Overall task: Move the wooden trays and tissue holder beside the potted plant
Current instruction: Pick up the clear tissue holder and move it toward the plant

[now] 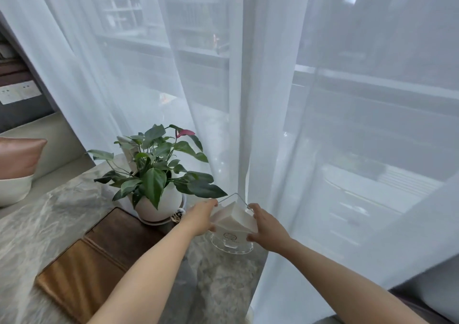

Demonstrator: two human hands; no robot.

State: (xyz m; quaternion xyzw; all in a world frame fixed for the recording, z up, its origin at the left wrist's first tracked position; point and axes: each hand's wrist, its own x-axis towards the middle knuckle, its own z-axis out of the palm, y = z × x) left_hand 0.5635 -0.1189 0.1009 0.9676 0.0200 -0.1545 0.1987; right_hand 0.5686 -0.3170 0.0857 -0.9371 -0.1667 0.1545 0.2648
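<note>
A potted plant (159,174) with green leaves and one pink flower stands in a white pot on the marble table (49,219). Two dark wooden trays, one (124,234) nearer the pot and one (79,274) closer to me, lie side by side left of my arms. The tissue holder (233,220), a white block of tissues on a clear round base with a thin wire frame, sits just right of the pot. My left hand (200,218) grips its left side and my right hand (267,229) grips its right side.
Sheer white curtains (248,100) hang right behind the plant and brush the tissue holder. A sofa with a pink cushion (19,157) and a white cushion (13,189) sits at the left. The table's right edge runs under the curtain.
</note>
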